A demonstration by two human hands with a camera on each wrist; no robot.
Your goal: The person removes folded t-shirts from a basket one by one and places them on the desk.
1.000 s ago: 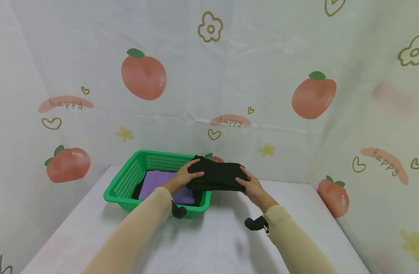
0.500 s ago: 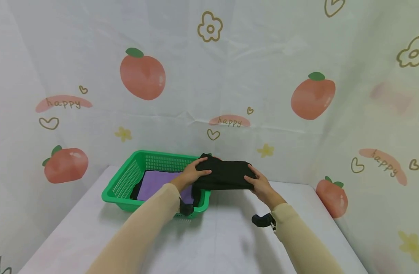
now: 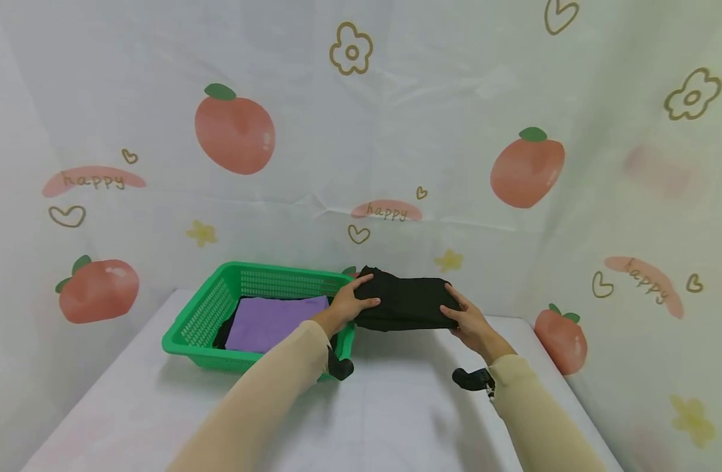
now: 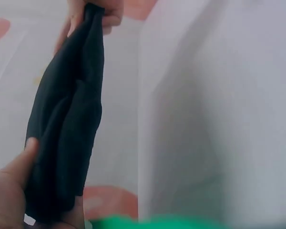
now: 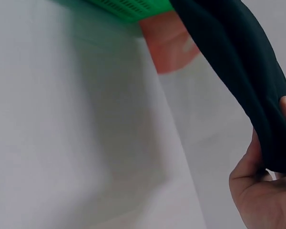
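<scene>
A folded black cloth is held up in the air between my two hands, just right of the green basket. My left hand grips its left end, close over the basket's right rim; in the left wrist view the thumb lies on one side of the cloth. At the other end my right hand pinches the fold, thumb on the near side, as the right wrist view also shows of this hand. Several layers show along the cloth's lower edge. Its far side is hidden.
The green plastic basket stands at the left on the white table. In it lies a folded purple cloth on top of something black. Behind the table hangs a white backdrop printed with fruit.
Both hands have carried the black cloth to the right, from partly over the basket to beside its right rim. The view has turned slightly right.
</scene>
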